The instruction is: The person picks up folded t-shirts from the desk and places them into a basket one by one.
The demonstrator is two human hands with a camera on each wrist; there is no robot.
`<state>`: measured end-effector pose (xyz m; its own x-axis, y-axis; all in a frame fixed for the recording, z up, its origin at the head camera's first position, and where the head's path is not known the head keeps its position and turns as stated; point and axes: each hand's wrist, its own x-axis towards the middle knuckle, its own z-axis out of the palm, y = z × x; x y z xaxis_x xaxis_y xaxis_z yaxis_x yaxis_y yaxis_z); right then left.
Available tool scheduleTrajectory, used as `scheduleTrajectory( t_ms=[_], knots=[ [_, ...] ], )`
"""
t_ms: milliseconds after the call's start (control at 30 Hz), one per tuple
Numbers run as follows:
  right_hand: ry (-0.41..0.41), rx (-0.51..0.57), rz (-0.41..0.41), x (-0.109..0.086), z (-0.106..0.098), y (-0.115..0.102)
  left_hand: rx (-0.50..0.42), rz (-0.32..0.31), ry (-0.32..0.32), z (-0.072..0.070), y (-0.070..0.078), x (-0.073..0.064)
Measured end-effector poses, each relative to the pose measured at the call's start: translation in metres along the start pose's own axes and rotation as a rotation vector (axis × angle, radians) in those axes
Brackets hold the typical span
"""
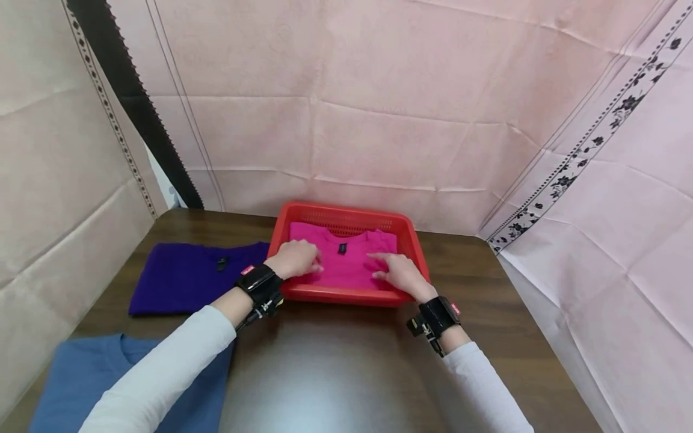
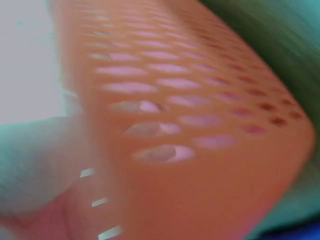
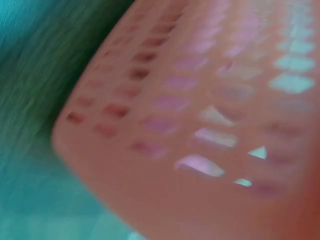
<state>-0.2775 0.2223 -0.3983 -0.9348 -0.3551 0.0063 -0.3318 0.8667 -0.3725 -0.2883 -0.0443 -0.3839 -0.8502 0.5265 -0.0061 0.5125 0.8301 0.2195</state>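
A folded bright pink T-shirt (image 1: pixel 346 269) with a dark neck label lies inside a red plastic basket (image 1: pixel 346 294). Over the basket's left rim reaches my left hand (image 1: pixel 298 258), its loosely bent fingers at the shirt's left side. From the right, my right hand (image 1: pixel 402 273) comes over the rim with fingers extended onto the shirt's right part. Neither hand has fabric pinched between its fingers. In the left wrist view the perforated basket wall (image 2: pixel 200 190) fills most of the picture, blurred; the right wrist view likewise shows the perforated wall (image 3: pixel 145 195).
Left of the basket on the brown wooden table (image 1: pixel 319 361) lies a folded purple T-shirt (image 1: pixel 178 279). A folded blue T-shirt (image 1: pixel 76 385) is nearer, partly under my left sleeve. Pale pink cloth (image 1: pixel 379 132) hangs behind and at both sides.
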Motion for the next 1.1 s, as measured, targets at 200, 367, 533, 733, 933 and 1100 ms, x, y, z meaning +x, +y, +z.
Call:
scheduleTrajectory(
  t_ms=[200,367,533,733,933,1100],
  knots=[
    [0.350,0.087,-0.162,-0.027,-0.005,-0.057,-0.034,0.067,0.353,-0.026,0.023,-0.046],
    [0.412,0.152,-0.282,-0.053,0.015,-0.104,-0.016,0.065,0.456,-0.032,0.027,-0.097],
    [0.292,0.272,-0.302,-0.068,0.045,-0.137,-0.030,-0.039,0.503,-0.018,0.007,-0.143],
    [-0.054,0.623,-0.221,-0.075,0.086,-0.159,-0.044,-0.241,0.507,0.015,-0.029,-0.206],
    [-0.306,0.860,-0.154,-0.085,0.117,-0.169,-0.067,-0.465,0.496,0.043,-0.069,-0.271],
    [-0.532,1.085,-0.073,-0.095,0.132,-0.172,-0.064,-0.682,0.422,0.054,-0.108,-0.325]
  ],
)
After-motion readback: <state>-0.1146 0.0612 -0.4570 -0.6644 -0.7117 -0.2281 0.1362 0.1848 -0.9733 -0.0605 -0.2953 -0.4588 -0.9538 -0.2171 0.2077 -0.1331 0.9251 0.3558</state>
